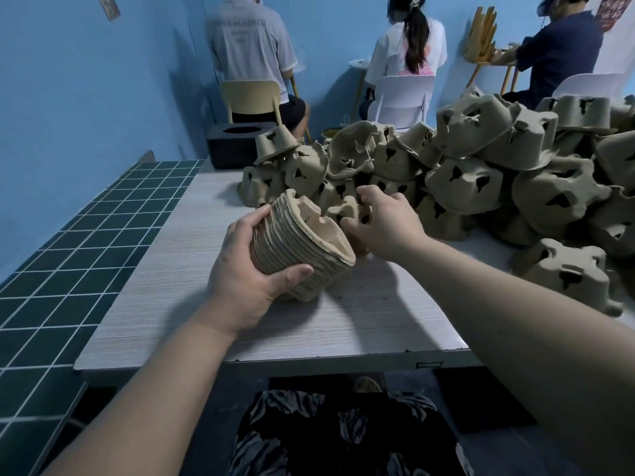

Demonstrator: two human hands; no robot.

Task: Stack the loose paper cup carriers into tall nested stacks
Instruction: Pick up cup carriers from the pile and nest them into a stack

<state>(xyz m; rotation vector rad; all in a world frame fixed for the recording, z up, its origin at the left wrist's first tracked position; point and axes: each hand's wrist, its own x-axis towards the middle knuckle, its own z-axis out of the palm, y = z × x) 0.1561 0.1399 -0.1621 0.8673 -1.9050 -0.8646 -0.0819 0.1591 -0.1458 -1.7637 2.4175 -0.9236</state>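
Observation:
My left hand [247, 269] grips a nested stack of brown pulp cup carriers [295, 245], tilted with its open side toward the right, just above the pale wooden table [165, 286]. My right hand [381, 221] closes its fingers on a loose carrier [347, 211] at the near edge of the pile, right beside the stack's open end. A big heap of loose carriers [481, 173] covers the table's far and right side, most lying upside down. One separate carrier [567, 273] lies near my right forearm.
A black box with a round hole [240, 142] stands at the table's far left corner. Dark green tiled surface [68, 252] runs along the left. Three people sit on chairs with their backs turned, behind the table. The table's front edge is near my lap.

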